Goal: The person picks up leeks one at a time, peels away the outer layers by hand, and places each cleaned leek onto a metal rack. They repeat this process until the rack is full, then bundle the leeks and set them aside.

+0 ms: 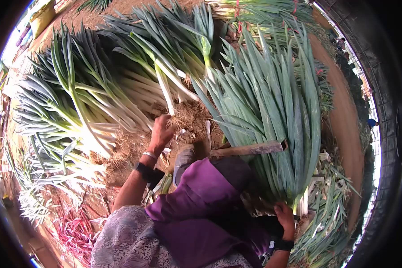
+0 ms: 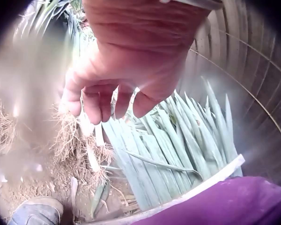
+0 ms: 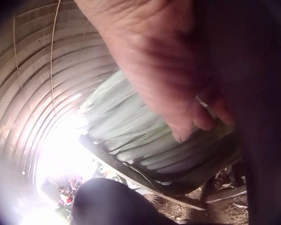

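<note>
In the head view, my left hand [image 1: 161, 134] reaches to the root ends of the loose green onions [image 1: 138, 89] spread on the ground. Its fingers hang loosely bent with nothing gripped between them; the left wrist view shows the left hand [image 2: 131, 70] over stringy roots [image 2: 68, 133]. A large bundle of green onions [image 1: 272, 107] leans across my right side, its leaves fanned upward. My right hand [image 1: 285, 219] grips the bundle low down, at its stem end. In the right wrist view, the right hand [image 3: 154, 70] curls by the leaves [image 3: 145, 136], with part of it in shadow.
A wooden bar [image 1: 250, 148] crosses in front of the bundle by my knee, draped in purple cloth [image 1: 205, 183]. Red strips [image 1: 76, 232] lie at lower left. Trimmed leaves [image 1: 326, 228] pile up at right. More tied onions [image 1: 259, 11] lie at the back.
</note>
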`<state>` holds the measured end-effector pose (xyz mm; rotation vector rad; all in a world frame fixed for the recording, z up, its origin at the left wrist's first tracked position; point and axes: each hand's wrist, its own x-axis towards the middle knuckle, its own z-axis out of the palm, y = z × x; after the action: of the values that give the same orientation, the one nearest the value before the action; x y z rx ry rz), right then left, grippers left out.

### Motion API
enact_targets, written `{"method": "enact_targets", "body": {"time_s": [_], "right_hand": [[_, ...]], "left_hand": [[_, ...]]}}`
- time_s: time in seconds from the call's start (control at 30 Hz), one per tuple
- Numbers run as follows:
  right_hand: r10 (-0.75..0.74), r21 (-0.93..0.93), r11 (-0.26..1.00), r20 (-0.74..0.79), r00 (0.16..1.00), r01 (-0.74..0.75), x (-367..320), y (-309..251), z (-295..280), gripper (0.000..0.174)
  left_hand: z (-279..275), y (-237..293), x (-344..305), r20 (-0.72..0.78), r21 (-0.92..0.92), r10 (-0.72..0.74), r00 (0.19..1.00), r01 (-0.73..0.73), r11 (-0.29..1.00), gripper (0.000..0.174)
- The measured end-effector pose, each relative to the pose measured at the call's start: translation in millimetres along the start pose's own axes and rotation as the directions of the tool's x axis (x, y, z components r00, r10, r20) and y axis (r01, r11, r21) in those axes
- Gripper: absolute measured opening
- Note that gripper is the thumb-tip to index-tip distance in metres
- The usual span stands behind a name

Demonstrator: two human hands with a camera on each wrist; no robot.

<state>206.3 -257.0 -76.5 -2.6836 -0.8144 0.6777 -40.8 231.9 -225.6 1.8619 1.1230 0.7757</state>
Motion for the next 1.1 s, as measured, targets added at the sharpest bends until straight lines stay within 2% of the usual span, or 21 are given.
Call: {"method": "enact_targets", "body": {"time_s": [0.03, 0.1, 0.17, 0.2, 0.23, 0.3, 0.37, 0.43, 0.47, 0.5, 0.53, 0.63, 0.7, 0.73, 0.83, 0.9, 0.97, 1.0, 1.03, 1.07, 1.1], "right_hand": [[0.038, -0.013, 0.999, 0.008, 0.999, -0.038, -0.7, 0.2, 0.1, 0.033], [0.11, -0.04, 0.993, 0.02, 0.994, -0.109, 1.3, -1.4, -2.3, 0.033], [0.123, -0.031, 0.992, 0.048, 0.991, -0.121, 5.6, -1.3, -2.4, 0.033], [0.136, -0.034, 0.99, 0.058, 0.989, -0.134, 6.3, -4.9, -4.0, 0.033], [0.149, -0.039, 0.988, 0.063, 0.987, -0.147, 8.6, -7.2, -5.5, 0.033], [0.116, -0.062, 0.992, 0.047, 0.992, -0.113, 13.4, -2.1, -4.1, 0.032], [0.101, -0.076, 0.992, 0.037, 0.994, -0.098, 15.9, 4.9, -2.6, 0.032], [0.108, -0.077, 0.991, 0.034, 0.994, -0.105, 19.0, 4.3, -2.0, 0.032], [0.161, -0.06, 0.986, 0.077, 0.984, -0.157, 19.3, 0.2, -5.5, 0.032], [0.152, -0.06, 0.987, 0.078, 0.985, -0.148, 20.0, 2.7, -5.1, 0.033], [0.146, -0.057, 0.988, 0.076, 0.986, -0.142, 19.6, 7.0, -4.1, 0.034], [0.173, -0.039, 0.985, 0.08, 0.982, -0.17, 19.6, 6.8, -3.5, 0.036], [0.189, -0.022, 0.982, 0.074, 0.979, -0.188, 19.4, 7.6, -6.0, 0.037], [0.187, -0.01, 0.982, 0.063, 0.98, -0.187, 18.1, 12.8, -5.3, 0.038], [0.201, 0.014, 0.98, 0.02, 0.979, -0.201, 14.2, 6.1, -8.7, 0.035], [0.207, -0.015, 0.978, -0.018, 0.978, -0.207, 10.4, 3.9, -10.1, 0.033], [0.193, -0.081, 0.977, -0.061, 0.979, -0.198, 3.7, 14.0, -5.6, 0.032], [0.165, -0.169, 0.967, -0.149, 0.975, -0.189, -2.9, 20.8, 2.3, 0.029], [0.21, -0.058, 0.972, -0.214, 0.954, -0.227, -11.1, 27.9, 13.0, 0.026], [0.134, -0.121, 0.979, -0.228, 0.965, -0.164, -23.7, 44.2, 21.2, 0.023], [-0.016, -0.292, 0.956, -0.17, 0.985, -0.034, -34.3, -4.0, 13.0, 0.036]], "left_hand": [[6.7, -17.3, 15.6, 0.015, -0.015, -0.146, 0.989, 0.146, 0.989, 0.049], [24.5, -48.8, 37.3, 0.065, -0.411, -0.385, 0.921, 0.377, 0.83, 0.047], [49.5, -92.7, 47.8, 0.106, -0.38, -0.027, 0.994, 0.065, 0.923, 0.043], [54.4, -73.0, 54.3, 0.25, -0.583, -0.194, 0.949, 0.307, 0.752, 0.038], [58.5, -51.3, 60.8, 0.38, -0.707, -0.352, 0.855, 0.514, 0.486, 0.034], [88.2, -56.8, 67.9, 0.208, -0.564, -0.08, 0.975, 0.186, 0.805, 0.032], [92.9, -58.7, 67.5, 0.065, -0.271, 0.278, 0.958, -0.252, 0.929, 0.032], [78.9, -44.3, 64.6, 0.09, -0.257, 0.239, 0.967, -0.209, 0.944, 0.034], [69.7, -39.2, 61.6, 0.176, -0.405, 0.001, 0.984, 0.071, 0.911, 0.035], [64.3, -39.7, 61.8, 0.293, -0.512, -0.212, 0.932, 0.34, 0.789, 0.036], [65.0, -53.4, 61.8, 0.323, -0.613, -0.254, 0.912, 0.406, 0.678, 0.038], [59.7, -74.5, 75.6, 0.009, -0.128, -0.331, 0.944, 0.33, 0.935, 0.042], [50.6, -52.5, 94.8, -0.155, 0.002, -0.152, 0.976, 0.154, 0.988, 0.042], [47.3, -35.0, 107.0, -0.172, 0.033, -0.077, 0.982, 0.083, 0.996, 0.04], [48.4, -12.7, 160.0, -0.017, -0.04, 0.053, 0.998, -0.053, 0.998, 0.034], [56.1, -9.4, 199.5, 0.194, 0.001, 0.093, 0.977, -0.095, 0.995, 0.035], [71.9, -1.3, 231.4, 0.233, 0.17, 0.111, 0.966, -0.153, 0.974, 0.031], [82.6, -2.8, 246.8, 0.23, 0.201, 0.159, 0.96, -0.207, 0.957, 0.029], [94.3, -5.8, 260.2, 0.226, 0.234, 0.206, 0.952, -0.258, 0.937, 0.027], [108.3, -9.8, 271.6, 0.23, 0.266, 0.205, 0.951, -0.264, 0.927, 0.025], [123.4, -15.3, 282.4, 0.27, 0.301, 0.249, 0.93, -0.327, 0.896, 0.017]]}}
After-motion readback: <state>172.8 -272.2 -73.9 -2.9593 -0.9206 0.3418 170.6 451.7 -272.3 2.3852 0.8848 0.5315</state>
